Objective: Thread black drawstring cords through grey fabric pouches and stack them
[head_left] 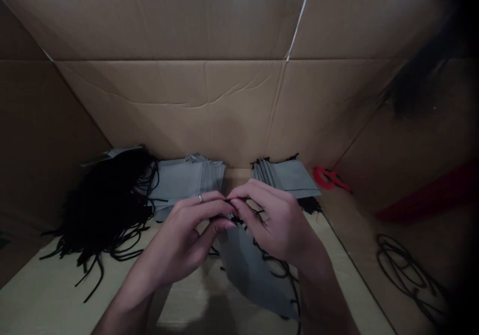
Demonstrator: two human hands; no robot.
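Note:
My left hand (pixel 192 233) and my right hand (pixel 279 218) meet at the middle of the view, fingertips almost touching. Both pinch a black cord (pixel 239 220) at the top end of a grey fabric pouch (pixel 252 270). The pouch hangs down from the fingers at a slant, its lower end toward the right forearm. More black cord loops beside the pouch, under my right hand. A ring sits on a finger of my left hand. The exact spot where the cord lies between the fingertips is partly hidden.
A heap of black cords (pixel 108 205) lies at left. Stacks of grey pouches (pixel 179 178) and corded pouches (pixel 294 175) stand against the cardboard wall (pixel 168 100). Red-handled scissors (pixel 329 177) lie at right, with a coiled black cord (pixel 404 265) nearer.

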